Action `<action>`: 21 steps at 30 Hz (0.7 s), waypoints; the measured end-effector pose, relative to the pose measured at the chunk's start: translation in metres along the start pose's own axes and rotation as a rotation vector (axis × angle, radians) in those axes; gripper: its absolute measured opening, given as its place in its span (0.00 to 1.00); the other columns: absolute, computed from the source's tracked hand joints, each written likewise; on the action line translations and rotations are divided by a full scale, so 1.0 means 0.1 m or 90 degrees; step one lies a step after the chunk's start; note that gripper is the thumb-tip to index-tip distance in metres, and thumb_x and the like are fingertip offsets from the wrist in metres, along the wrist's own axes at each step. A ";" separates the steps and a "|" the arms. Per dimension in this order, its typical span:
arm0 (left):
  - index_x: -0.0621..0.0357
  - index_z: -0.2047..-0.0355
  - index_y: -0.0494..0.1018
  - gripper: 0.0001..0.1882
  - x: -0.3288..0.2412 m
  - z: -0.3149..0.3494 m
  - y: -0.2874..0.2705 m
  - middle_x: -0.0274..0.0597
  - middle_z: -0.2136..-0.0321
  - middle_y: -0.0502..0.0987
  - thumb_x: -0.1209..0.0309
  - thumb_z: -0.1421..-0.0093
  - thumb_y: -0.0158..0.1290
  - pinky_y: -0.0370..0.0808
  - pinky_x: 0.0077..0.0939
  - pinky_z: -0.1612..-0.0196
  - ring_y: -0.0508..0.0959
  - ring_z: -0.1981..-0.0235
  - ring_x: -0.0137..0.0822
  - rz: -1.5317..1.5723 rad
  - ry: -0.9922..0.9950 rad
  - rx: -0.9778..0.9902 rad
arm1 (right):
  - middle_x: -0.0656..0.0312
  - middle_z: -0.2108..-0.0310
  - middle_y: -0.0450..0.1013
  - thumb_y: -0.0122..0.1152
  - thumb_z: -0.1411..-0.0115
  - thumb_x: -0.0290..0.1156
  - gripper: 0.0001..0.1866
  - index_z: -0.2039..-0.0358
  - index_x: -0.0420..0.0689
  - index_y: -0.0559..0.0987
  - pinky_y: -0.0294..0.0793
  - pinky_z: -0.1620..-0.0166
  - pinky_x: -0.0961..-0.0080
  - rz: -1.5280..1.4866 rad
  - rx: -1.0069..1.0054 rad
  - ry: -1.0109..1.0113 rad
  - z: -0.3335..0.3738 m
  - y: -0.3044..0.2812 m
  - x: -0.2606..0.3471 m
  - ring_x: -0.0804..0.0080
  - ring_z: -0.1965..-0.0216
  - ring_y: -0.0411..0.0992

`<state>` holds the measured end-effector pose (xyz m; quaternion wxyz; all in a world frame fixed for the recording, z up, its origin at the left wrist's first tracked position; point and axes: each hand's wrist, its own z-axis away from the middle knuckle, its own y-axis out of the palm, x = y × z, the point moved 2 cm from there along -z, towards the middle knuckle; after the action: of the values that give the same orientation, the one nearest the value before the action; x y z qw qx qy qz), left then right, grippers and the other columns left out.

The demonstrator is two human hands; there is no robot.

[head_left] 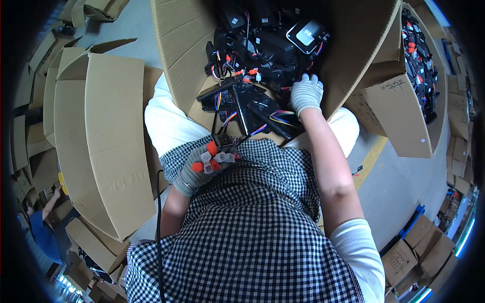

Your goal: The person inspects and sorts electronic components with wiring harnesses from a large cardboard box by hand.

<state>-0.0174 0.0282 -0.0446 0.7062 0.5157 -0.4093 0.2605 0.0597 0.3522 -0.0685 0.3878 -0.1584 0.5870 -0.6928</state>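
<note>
My left hand (194, 171), in a grey knitted glove, is closed in front of my lap around a bunch of red and white wire connectors (211, 159). A small dark part shows just above them. My right hand (306, 94), gloved alike, reaches into a large cardboard box (184, 45) between my knees. Its fingers point away from me, slightly apart, beside the black plastic modules (275, 50); I see nothing held in them. Flat black modules with coloured wires (245, 108) lie at the box's near side, and one module with a white label (305, 36) rests farther back.
An open carton (118, 141) stands on the left. At right, another carton (396, 111) is filled with black wired modules (422, 70). A black cable (159, 227) runs down my left side. A person in blue (43, 232) is at the far left. Cartons (399, 260) stand lower right.
</note>
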 end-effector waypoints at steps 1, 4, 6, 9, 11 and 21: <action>0.56 0.44 0.51 0.23 -0.02 0.06 -0.02 0.50 0.57 0.61 0.62 0.37 0.39 0.76 0.24 0.63 0.71 0.66 0.33 -0.004 0.000 0.005 | 0.60 0.54 0.70 0.48 0.45 0.32 0.14 0.64 0.47 0.81 0.64 0.54 0.67 0.029 0.036 -0.018 -0.07 0.09 -0.03 0.62 0.51 0.62; 0.56 0.44 0.51 0.25 -0.30 0.48 -0.28 0.51 0.57 0.61 0.60 0.37 0.40 0.75 0.25 0.64 0.71 0.66 0.33 0.126 0.072 0.041 | 0.59 0.58 0.73 0.49 0.44 0.34 0.14 0.61 0.47 0.80 0.66 0.56 0.66 0.131 -0.015 -0.063 -0.17 0.28 -0.04 0.61 0.55 0.67; 0.56 0.46 0.54 0.23 -0.45 0.69 -0.53 0.49 0.60 0.65 0.63 0.40 0.45 0.74 0.25 0.66 0.72 0.67 0.31 0.639 -0.009 0.188 | 0.57 0.64 0.75 0.51 0.43 0.38 0.13 0.63 0.47 0.80 0.69 0.59 0.67 -0.211 0.264 -0.043 -0.09 0.14 0.06 0.60 0.63 0.72; 0.54 0.51 0.59 0.20 -0.31 0.57 -0.40 0.44 0.66 0.66 0.63 0.41 0.46 0.72 0.22 0.70 0.72 0.70 0.30 0.330 0.160 0.078 | 0.56 0.70 0.75 0.52 0.42 0.36 0.12 0.73 0.43 0.79 0.70 0.59 0.73 -0.717 0.195 -0.166 0.14 0.25 0.08 0.62 0.66 0.73; 0.52 0.56 0.63 0.16 0.00 0.42 -0.17 0.38 0.71 0.68 0.63 0.43 0.47 0.69 0.19 0.73 0.72 0.74 0.29 0.022 0.325 -0.036 | 0.61 0.72 0.72 0.52 0.46 0.30 0.07 0.69 0.48 0.78 0.70 0.63 0.68 -0.655 -0.074 -0.488 0.51 -0.15 0.27 0.62 0.67 0.71; 0.61 0.45 0.58 0.27 0.36 -0.17 0.19 0.49 0.55 0.68 0.58 0.38 0.45 0.75 0.19 0.62 0.75 0.64 0.32 -0.866 0.427 -0.166 | 0.62 0.69 0.71 0.52 0.52 0.29 0.10 0.69 0.48 0.79 0.67 0.55 0.67 -0.731 -0.074 -0.761 1.56 -1.15 0.53 0.61 0.59 0.68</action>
<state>-0.0083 0.0491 -0.0065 0.8523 0.4602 0.2064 -0.1389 0.0905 0.2069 0.0669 0.2115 -0.7943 0.1449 -0.5508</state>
